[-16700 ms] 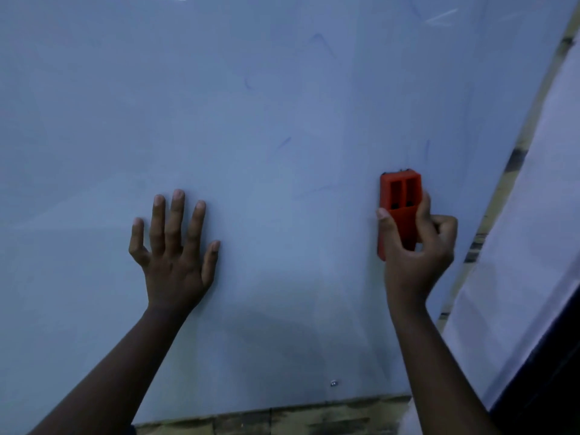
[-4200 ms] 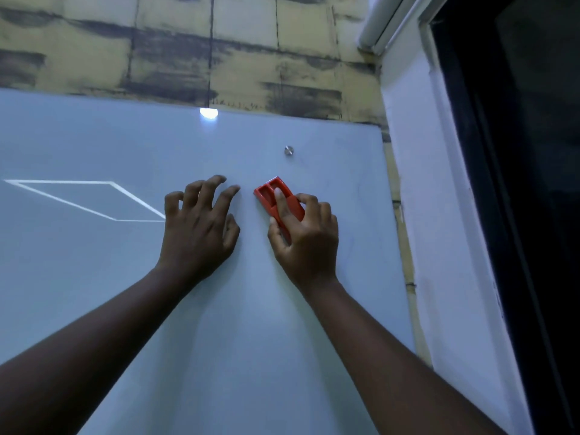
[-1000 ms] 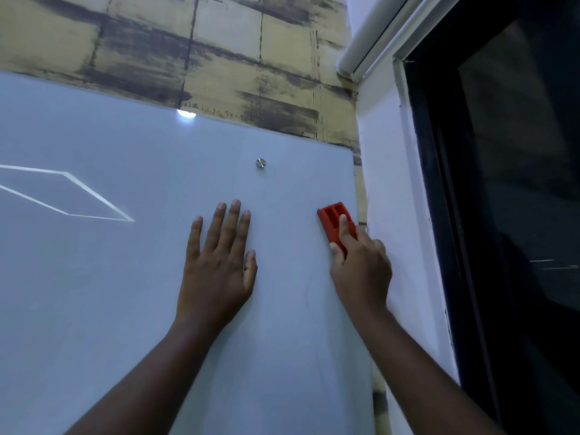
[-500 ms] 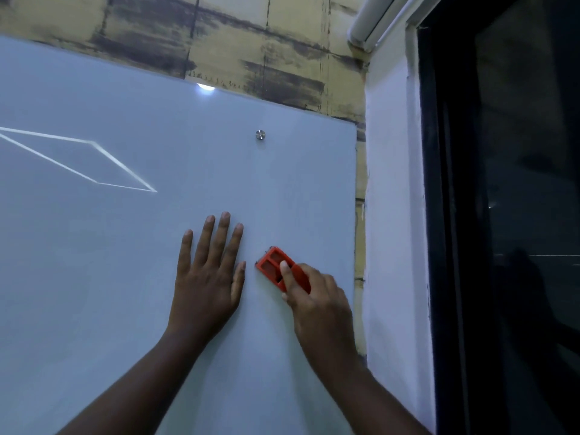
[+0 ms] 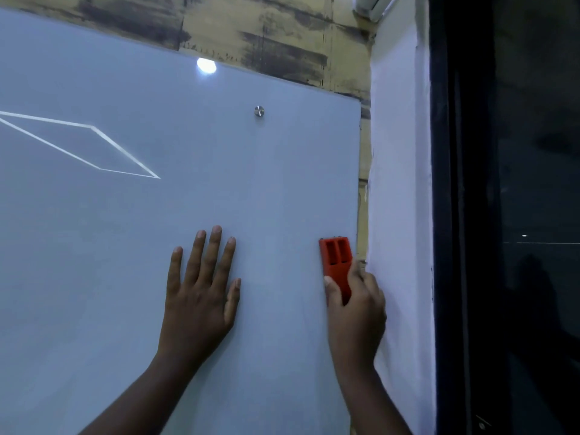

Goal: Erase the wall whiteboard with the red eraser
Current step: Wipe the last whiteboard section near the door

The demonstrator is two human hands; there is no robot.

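The pale wall whiteboard fills most of the view. The red eraser stands upright against it, right at the board's right edge. My right hand grips the eraser's lower half, thumb on its left side, and covers that part. My left hand lies flat on the board with its fingers straight and spread, about a hand's width left of the eraser. A bright four-sided outline, which looks like a reflection, shows on the board's upper left. I see no pen marks near the eraser.
A round metal mounting stud sits near the board's top right corner. Yellow stained wall tiles run above the board. A white wall strip borders the board on the right, then a dark window frame.
In the last half second my right hand has slid the eraser rightwards from beside my left hand to the board's right edge and turned it upright. My left hand stays flat on the board.
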